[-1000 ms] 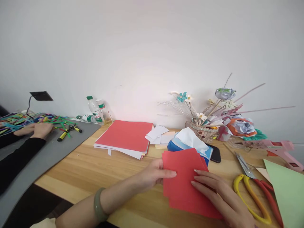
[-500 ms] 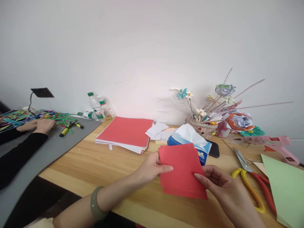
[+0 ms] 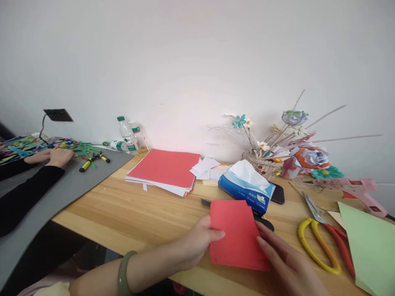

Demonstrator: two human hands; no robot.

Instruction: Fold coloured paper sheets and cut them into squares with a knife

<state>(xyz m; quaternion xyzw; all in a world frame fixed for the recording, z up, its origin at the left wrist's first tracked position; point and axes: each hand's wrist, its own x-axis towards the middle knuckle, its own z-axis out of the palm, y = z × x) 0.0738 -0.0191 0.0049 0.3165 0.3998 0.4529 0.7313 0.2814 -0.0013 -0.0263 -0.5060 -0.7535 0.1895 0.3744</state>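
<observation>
A small stack of red paper squares [image 3: 236, 236] rests low over the wooden table [image 3: 129, 213] in front of me. My left hand [image 3: 200, 242] pinches its left edge, thumb on top. On the paper's right side my right hand [image 3: 286, 263] grips the lower corner, fingers laid along the edge. A green bangle [image 3: 123, 273] sits on my left wrist. A dark tool [image 3: 262, 222] lies partly hidden under the far edge of the paper.
Behind the paper stand a blue tissue pack [image 3: 247, 189], a black phone [image 3: 279, 193] and a vase of paper flowers [image 3: 277, 154]. Yellow-and-red scissors [image 3: 324, 244], green paper [image 3: 370, 250] and a pink glue gun [image 3: 354, 189] lie right. A red paper stack [image 3: 165, 170], bottles [image 3: 128, 133] and another person's hands [image 3: 52, 158] are left.
The red paper, with both hands still on it, has come down toward the table and nearer to me, uncovering the tissue pack and the dark tool behind it.
</observation>
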